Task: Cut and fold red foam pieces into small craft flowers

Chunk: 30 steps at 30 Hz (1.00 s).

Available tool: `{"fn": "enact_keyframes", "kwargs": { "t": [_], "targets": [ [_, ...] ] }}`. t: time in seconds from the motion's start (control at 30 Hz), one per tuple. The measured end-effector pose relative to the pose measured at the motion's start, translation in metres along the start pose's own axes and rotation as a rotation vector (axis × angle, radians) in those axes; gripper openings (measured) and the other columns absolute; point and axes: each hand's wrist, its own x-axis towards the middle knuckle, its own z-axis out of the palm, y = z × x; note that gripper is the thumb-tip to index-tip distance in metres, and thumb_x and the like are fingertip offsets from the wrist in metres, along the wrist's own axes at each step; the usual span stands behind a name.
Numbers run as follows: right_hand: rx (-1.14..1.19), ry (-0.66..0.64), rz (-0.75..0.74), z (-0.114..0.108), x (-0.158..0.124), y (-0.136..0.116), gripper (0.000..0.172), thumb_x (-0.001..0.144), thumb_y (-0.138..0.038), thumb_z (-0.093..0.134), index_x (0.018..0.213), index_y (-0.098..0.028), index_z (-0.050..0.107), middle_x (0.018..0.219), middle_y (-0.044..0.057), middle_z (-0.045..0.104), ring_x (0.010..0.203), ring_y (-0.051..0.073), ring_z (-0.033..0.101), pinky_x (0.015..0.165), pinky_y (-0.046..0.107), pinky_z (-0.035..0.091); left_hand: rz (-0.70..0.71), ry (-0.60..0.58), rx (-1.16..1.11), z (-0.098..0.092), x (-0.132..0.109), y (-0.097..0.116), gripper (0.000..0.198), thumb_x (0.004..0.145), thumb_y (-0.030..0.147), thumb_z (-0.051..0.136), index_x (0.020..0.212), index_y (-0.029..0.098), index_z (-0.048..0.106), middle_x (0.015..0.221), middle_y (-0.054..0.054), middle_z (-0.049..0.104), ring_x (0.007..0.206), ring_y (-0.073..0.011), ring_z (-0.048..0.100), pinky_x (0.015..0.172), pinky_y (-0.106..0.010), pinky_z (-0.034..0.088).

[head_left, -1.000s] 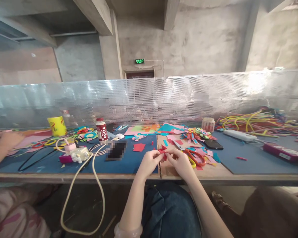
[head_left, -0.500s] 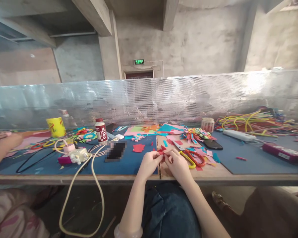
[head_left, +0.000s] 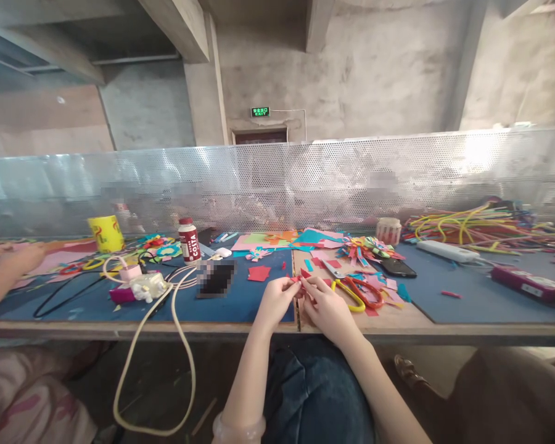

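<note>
My left hand [head_left: 277, 300] and my right hand [head_left: 326, 305] meet just above the table's near edge, both pinched on a small red paper piece [head_left: 300, 281] held between their fingertips. Red-handled scissors [head_left: 363, 291] with a yellow loop lie just right of my right hand, among loose coloured paper scraps. A red paper square [head_left: 259, 273] lies on the blue mat beyond my left hand.
A dark phone [head_left: 216, 279], a red-capped bottle [head_left: 187, 240], a yellow cup [head_left: 106, 233] and a cream cable [head_left: 178, 320] sit left. Another phone [head_left: 396, 267], a white power strip [head_left: 446, 251], coloured cords [head_left: 476, 227] and a paper flower [head_left: 367, 248] lie right. A neighbour's hand [head_left: 13, 259] works far left.
My hands have shifted slightly towards me and together, still working the red paper. The neighbour's hand at far left has moved a little.
</note>
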Motion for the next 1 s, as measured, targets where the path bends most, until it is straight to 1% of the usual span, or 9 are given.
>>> {"fn": "enact_keyframes", "kwargs": {
  "t": [0.13,0.23,0.33,0.43,0.5,0.63,0.83,0.93,1.0],
  "targets": [
    [0.087,0.015,0.010,-0.003,0.000,-0.002,0.042,0.079,-0.018,0.042,0.120,-0.022,0.053,0.108,0.008,0.056,0.079,0.016,0.059,0.059,0.024,0.047,-0.015,0.003,-0.022,-0.001,0.001,0.000,0.024,0.077,0.036,0.054,0.079,0.013,0.063,0.080,-0.007,0.068,0.078,-0.0204,0.063,0.067,-0.027,0.045],
    [0.313,0.034,0.049,-0.008,0.003,0.000,0.037,0.080,-0.019,0.040,0.113,-0.021,0.059,0.104,0.008,0.057,0.078,0.015,0.059,0.062,0.024,0.047,-0.001,-0.001,-0.032,-0.001,0.000,0.000,0.024,0.078,0.036,0.053,0.079,0.014,0.063,0.079,-0.006,0.068,0.078,-0.0199,0.062,0.068,-0.027,0.045],
    [0.541,0.063,0.200,-0.013,0.006,0.005,0.031,0.083,-0.025,0.040,0.098,-0.017,0.066,0.094,0.007,0.062,0.068,0.014,0.059,0.058,0.023,0.046,0.023,-0.052,-0.029,-0.002,-0.002,0.002,0.025,0.079,0.036,0.051,0.083,0.014,0.063,0.081,-0.006,0.068,0.080,-0.0197,0.062,0.069,-0.027,0.045],
    [0.666,0.075,0.338,-0.017,0.008,0.010,0.030,0.082,-0.034,0.045,0.088,-0.015,0.067,0.080,0.006,0.066,0.061,0.014,0.058,0.055,0.024,0.044,0.061,-0.103,0.003,-0.002,-0.005,0.005,0.026,0.081,0.036,0.049,0.084,0.014,0.063,0.083,-0.006,0.067,0.081,-0.0195,0.061,0.071,-0.027,0.044],
    [0.702,0.052,0.332,-0.018,0.009,0.011,0.029,0.080,-0.036,0.049,0.088,-0.016,0.067,0.077,0.004,0.067,0.065,0.016,0.059,0.058,0.025,0.044,0.092,-0.130,0.032,-0.003,-0.006,0.007,0.026,0.081,0.036,0.048,0.084,0.015,0.063,0.084,-0.006,0.067,0.081,-0.0195,0.060,0.073,-0.027,0.044],
    [0.718,0.016,0.285,-0.019,0.009,0.011,0.022,0.078,-0.032,0.053,0.084,-0.017,0.068,0.079,0.004,0.069,0.073,0.017,0.061,0.068,0.027,0.044,0.113,-0.173,0.082,-0.003,-0.006,0.008,0.025,0.082,0.035,0.048,0.085,0.016,0.063,0.084,-0.004,0.066,0.083,-0.0196,0.059,0.075,-0.028,0.043],
    [0.700,0.028,0.284,-0.015,0.009,0.013,0.018,0.077,-0.030,0.054,0.078,-0.016,0.065,0.077,0.006,0.068,0.074,0.019,0.062,0.071,0.030,0.045,0.075,-0.181,0.072,-0.002,-0.004,0.003,0.024,0.080,0.035,0.051,0.087,0.015,0.062,0.090,-0.005,0.066,0.086,-0.0202,0.060,0.076,-0.028,0.043],
    [0.739,-0.006,0.295,-0.012,0.010,0.015,0.018,0.077,-0.031,0.054,0.077,-0.016,0.064,0.076,0.006,0.068,0.074,0.020,0.062,0.072,0.031,0.045,0.083,-0.177,0.088,-0.002,-0.004,0.002,0.023,0.080,0.035,0.051,0.086,0.015,0.062,0.088,-0.005,0.066,0.085,-0.0204,0.060,0.075,-0.028,0.044],
    [0.782,-0.036,0.281,-0.012,0.011,0.016,0.021,0.078,-0.033,0.053,0.082,-0.016,0.065,0.081,0.006,0.068,0.076,0.020,0.062,0.072,0.030,0.045,0.104,-0.157,0.120,-0.002,-0.004,0.003,0.023,0.080,0.034,0.050,0.083,0.016,0.062,0.085,-0.004,0.066,0.082,-0.0198,0.060,0.074,-0.028,0.043]
  ]
}}
